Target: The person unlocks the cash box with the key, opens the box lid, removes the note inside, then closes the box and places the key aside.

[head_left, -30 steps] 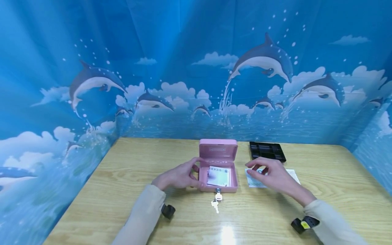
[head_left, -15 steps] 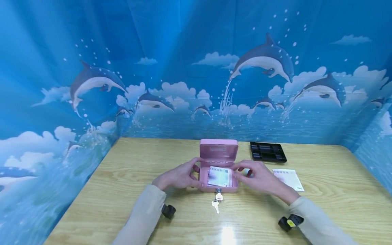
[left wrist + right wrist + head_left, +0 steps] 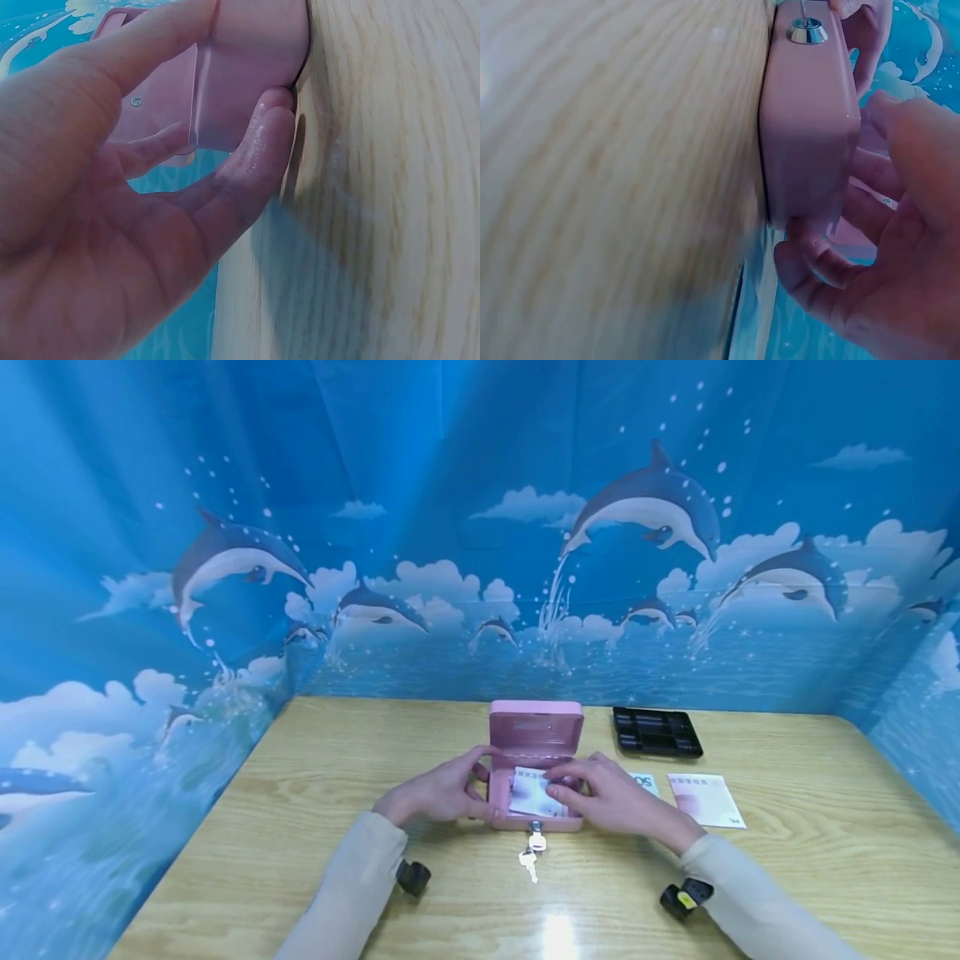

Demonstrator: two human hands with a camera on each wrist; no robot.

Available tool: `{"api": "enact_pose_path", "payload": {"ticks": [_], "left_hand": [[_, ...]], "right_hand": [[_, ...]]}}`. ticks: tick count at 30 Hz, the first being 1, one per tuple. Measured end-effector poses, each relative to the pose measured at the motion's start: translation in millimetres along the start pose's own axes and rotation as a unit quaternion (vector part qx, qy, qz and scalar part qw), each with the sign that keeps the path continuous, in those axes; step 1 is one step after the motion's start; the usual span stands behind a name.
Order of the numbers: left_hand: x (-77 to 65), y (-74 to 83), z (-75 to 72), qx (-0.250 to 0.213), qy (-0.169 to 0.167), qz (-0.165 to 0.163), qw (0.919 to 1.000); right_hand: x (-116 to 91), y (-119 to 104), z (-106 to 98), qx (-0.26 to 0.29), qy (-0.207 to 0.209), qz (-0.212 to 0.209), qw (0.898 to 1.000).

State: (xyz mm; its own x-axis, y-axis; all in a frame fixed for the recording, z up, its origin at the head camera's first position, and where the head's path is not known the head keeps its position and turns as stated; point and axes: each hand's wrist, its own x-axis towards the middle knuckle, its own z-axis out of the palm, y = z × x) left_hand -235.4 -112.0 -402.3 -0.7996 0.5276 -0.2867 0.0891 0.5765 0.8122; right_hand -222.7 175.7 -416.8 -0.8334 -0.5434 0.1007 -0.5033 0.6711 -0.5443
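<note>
A pink cash box (image 3: pixel 501 785) stands on the table with its lid raised. Banknotes (image 3: pixel 531 795) lie inside, and a key (image 3: pixel 536 841) sits in its front lock with a second key hanging below. My left hand (image 3: pixel 442 789) grips the box's left side, thumb towards the front and fingers towards the back; the left wrist view shows fingertips on its pink wall (image 3: pixel 255 45). My right hand (image 3: pixel 618 797) reaches over the right wall, thumb and forefinger spread just over the banknotes. In the right wrist view, other fingers (image 3: pixel 814 255) are beside the box's outer corner.
On the table right of the box lie a teal banknote (image 3: pixel 645 782), partly behind my right hand, and a pale purple banknote (image 3: pixel 705 800). A black compartment tray (image 3: pixel 657 733) sits behind them. A blue dolphin-print curtain (image 3: pixel 450 568) surrounds the table.
My right hand has moved left from above the teal banknote, past the box's right wall, to over the notes inside. The left hand keeps its grip on the box.
</note>
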Motion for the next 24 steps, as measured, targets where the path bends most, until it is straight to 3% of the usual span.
{"api": "enact_pose_path", "payload": {"ticks": [5, 13, 24], "left_hand": [[0.2, -0.3, 0.6, -0.009, -0.003, 0.006, 0.9999], [-0.5, -0.8, -0.2, -0.006, -0.001, 0.002, 1.0000], [-0.7, -0.7, 0.2, -0.004, -0.001, 0.002, 1.0000]], "right_hand": [[0.9, 0.9, 1.6, -0.001, -0.010, 0.008, 1.000], [1.4, 2.4, 2.5, 0.018, 0.026, -0.013, 0.999], [6.9, 2.5, 5.1, 0.056, -0.004, 0.019, 0.998]]}}
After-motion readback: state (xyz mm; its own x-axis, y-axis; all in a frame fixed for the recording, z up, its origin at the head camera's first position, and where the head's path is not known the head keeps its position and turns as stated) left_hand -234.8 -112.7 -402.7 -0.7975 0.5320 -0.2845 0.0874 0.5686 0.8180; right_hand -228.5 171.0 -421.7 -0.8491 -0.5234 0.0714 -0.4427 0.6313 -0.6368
